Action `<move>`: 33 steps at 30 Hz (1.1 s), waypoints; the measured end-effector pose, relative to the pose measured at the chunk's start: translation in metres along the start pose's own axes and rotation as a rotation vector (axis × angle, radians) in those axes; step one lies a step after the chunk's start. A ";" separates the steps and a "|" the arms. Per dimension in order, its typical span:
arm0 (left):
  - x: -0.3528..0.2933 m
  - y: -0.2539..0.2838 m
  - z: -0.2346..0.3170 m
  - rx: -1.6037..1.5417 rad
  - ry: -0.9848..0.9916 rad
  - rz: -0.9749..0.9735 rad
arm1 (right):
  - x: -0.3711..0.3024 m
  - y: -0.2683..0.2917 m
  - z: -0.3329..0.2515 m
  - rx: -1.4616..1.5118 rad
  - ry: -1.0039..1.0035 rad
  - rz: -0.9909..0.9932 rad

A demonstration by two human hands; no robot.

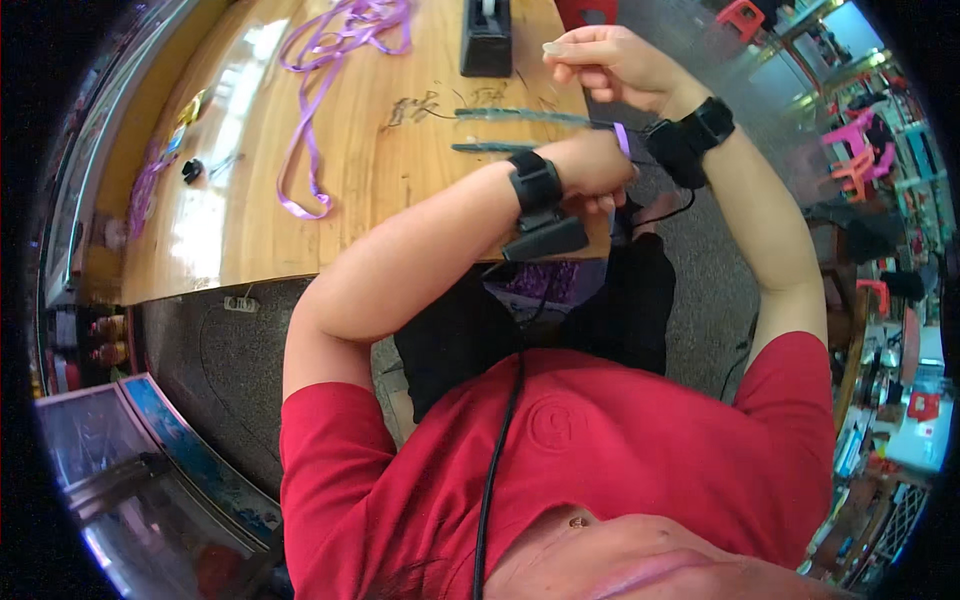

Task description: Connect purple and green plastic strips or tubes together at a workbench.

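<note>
My left hand (597, 163) is closed at the right edge of the wooden table, and a short loop of purple ribbon (622, 139) stands up from its fingers. Farther off, my right hand (622, 68) is raised beyond the table edge with thumb and fingertips pinched together. Whatever it pinches, if anything, is too small to make out. Left of that hand stands a black tape dispenser (486, 45). Two thin dark green strips (520, 115) lie on the table beside my left hand. A long purple ribbon (315, 125) trails loosely across the tabletop.
The wooden table (380, 190) has dark scribbles on it. A small black object (192, 171) and more purple ribbon (147, 190) lie on its left side. A glass-topped cabinet (150, 470) is at lower left. Red stools (741, 18) and crowded shelves stand to the right.
</note>
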State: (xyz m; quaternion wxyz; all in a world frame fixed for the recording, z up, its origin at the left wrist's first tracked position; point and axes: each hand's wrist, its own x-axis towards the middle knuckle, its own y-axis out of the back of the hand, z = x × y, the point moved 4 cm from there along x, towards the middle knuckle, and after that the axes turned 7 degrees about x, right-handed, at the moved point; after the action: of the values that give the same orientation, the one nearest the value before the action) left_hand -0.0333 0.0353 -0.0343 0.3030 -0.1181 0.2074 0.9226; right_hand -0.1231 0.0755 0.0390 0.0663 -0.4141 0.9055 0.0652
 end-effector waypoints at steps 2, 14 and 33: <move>-0.004 0.005 0.002 0.038 0.054 0.030 | -0.021 0.016 -0.004 -0.159 0.042 -0.009; -0.007 0.004 0.005 -0.112 0.019 0.010 | -0.061 0.046 0.027 -0.856 -0.074 -0.142; -0.011 0.004 0.009 -0.040 0.026 0.039 | -0.053 0.048 0.021 -0.967 -0.103 -0.134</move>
State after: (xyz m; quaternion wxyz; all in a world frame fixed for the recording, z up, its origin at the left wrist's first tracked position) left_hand -0.0281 0.0305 -0.0215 0.2800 -0.1322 0.1950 0.9307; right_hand -0.1232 0.1495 0.0302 -0.0849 -0.4512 0.7383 0.4941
